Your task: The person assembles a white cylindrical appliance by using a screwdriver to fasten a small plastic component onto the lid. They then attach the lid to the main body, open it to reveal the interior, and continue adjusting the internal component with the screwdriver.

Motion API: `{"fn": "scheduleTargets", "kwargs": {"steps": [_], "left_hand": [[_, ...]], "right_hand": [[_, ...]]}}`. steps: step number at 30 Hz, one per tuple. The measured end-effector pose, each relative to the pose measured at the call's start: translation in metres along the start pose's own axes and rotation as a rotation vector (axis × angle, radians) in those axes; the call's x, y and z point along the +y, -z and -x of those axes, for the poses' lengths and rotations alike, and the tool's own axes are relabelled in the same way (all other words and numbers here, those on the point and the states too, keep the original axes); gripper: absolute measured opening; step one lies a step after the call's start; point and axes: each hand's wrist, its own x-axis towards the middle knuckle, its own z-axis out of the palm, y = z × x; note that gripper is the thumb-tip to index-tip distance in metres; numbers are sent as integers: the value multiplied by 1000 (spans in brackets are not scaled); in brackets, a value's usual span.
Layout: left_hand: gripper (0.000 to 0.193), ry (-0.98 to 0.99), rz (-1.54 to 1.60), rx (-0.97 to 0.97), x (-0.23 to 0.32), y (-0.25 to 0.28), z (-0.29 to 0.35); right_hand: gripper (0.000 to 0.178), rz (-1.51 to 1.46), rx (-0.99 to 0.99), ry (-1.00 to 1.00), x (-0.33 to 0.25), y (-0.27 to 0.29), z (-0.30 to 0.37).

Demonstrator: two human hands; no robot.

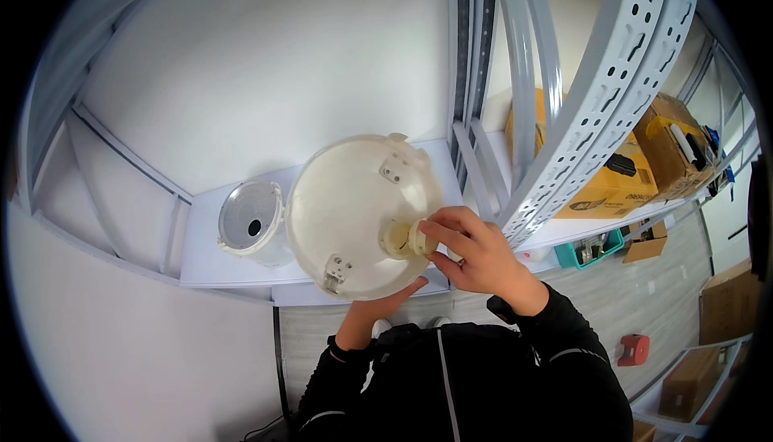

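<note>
A person in a black zip-front jacket [499, 377] holds a round white plastic cover [342, 200] above the front edge of a white shelf board [199, 257], its wide face turned up and its lower rim reaching past that edge. The thumb and leading fingers of the right hand [483, 261] are drawn nearly together, pinching a small cream-coloured cap [419, 238] just beside a round cream fitting [395, 239] on the cover's right half; whether cap and fitting touch cannot be told. The left hand [385, 303] reaches under the cover's lower rim, thumb extended, the other fingers hidden, so how far they are opened cannot be told. Two pale brackets [394, 170] sit near the rim, one at the upper right, one at the lower left. Toward the shelf board's left end, near its front edge, stands a white bucket [278, 242] with a grey round face and a dark spot. Beyond the perforated metal upright [600, 92] at right are a yellow cardboard box [604, 198] and a brown carton [672, 180]; below them sits a teal bin [570, 258], and a red stool [634, 350] stands on the grey floor [483, 317].
</note>
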Motion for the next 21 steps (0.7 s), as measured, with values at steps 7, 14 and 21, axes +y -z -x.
{"fn": "scheduleTargets", "kwargs": {"steps": [7, 14, 21], "left_hand": [[71, -87, -241, 91, 5, -12, -17], [77, -141, -245, 64, 15, -14, -26], [74, -146, -356, 79, -9, -11, -23]], "right_hand": [[54, 30, 32, -81, -15, 4, -1], [50, 9, 32, -92, -12, 3, 0], [51, -4, 31, -131, -16, -1, -6]]}}
